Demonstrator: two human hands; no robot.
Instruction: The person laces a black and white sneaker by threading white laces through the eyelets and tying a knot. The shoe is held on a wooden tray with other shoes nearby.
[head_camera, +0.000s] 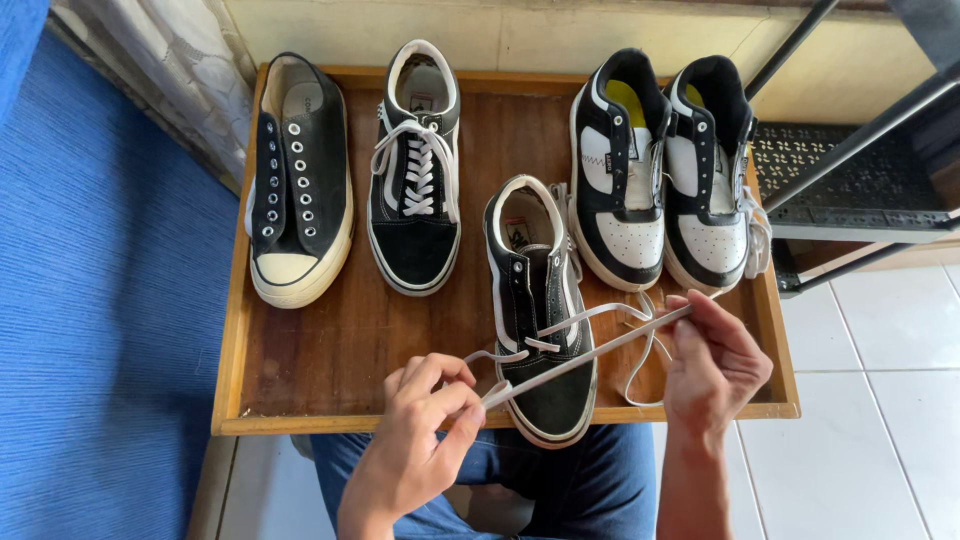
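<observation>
A black low sneaker with a white sole stands near the front edge of a wooden tray, partly laced with a flat white lace. My left hand pinches one end of the lace just left of the shoe's toe. My right hand pinches the other end to the shoe's right. Between them the lace is stretched taut across the toe, and loose loops lie beside the shoe.
On the tray's far side stand a black canvas sneaker without laces, a laced black sneaker, and a black-and-white pair. Blue fabric lies left; a black metal rack and white tiles are right.
</observation>
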